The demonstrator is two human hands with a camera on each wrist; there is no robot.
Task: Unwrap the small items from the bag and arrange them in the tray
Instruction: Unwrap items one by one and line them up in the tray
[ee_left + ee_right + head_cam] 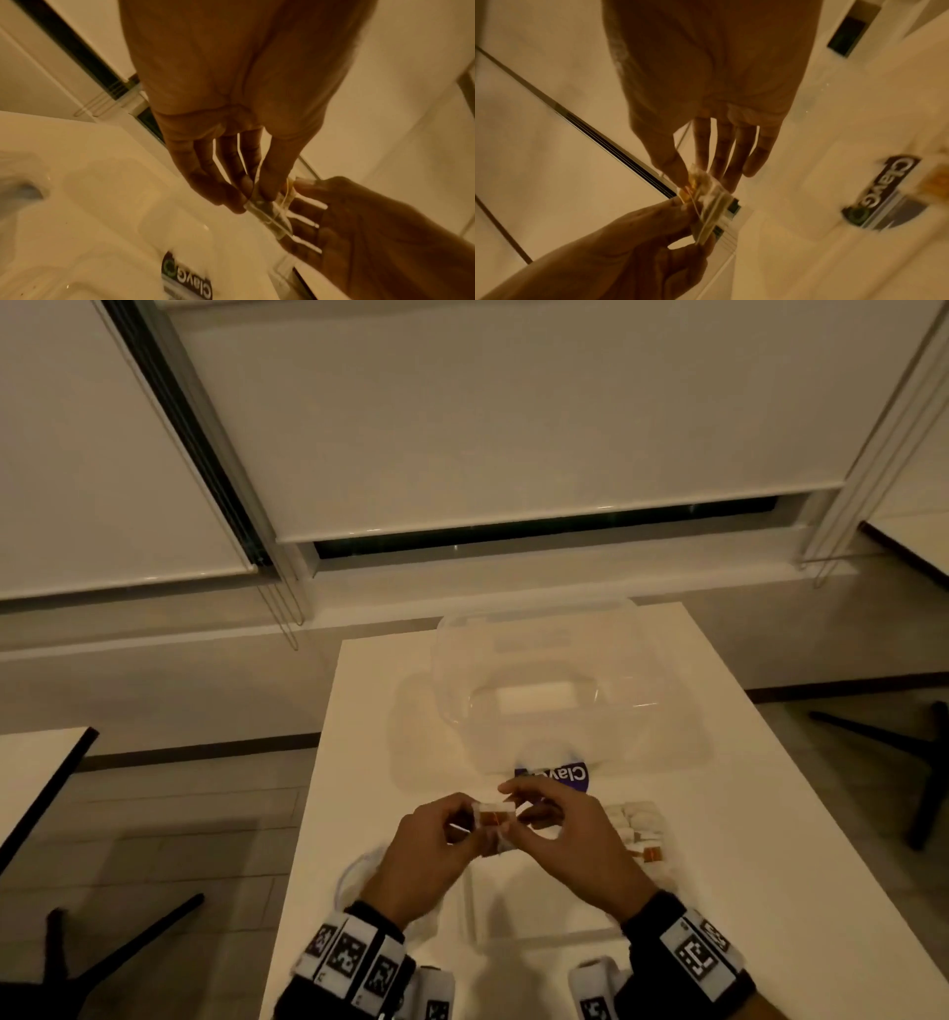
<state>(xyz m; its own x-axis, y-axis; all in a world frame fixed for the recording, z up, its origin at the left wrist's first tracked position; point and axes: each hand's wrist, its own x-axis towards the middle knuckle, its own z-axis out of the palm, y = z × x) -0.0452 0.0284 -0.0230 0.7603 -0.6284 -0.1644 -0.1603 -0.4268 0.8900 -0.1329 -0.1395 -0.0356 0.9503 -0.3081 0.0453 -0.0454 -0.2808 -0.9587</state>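
One white bench [744,814] carries everything. One clear plastic tray [554,690] lies at its far middle, long axis running left to right, with one purple label [557,775] on its near edge. One clear flat lid or second tray [539,911] lies at the near edge under the wrists; which it is cannot be told. One cluster of small white wrapped items [639,824] lies to the right of the hands, on the bench; their count cannot be told, though two orange ends show. Two hands are together above the bench, just in front of the label. The left hand [421,855] and right hand [570,834] each pinch an end of one small wrapped item [494,815], held clear of the bench, its long axis running left to right between them. Clear wrapper still covers it
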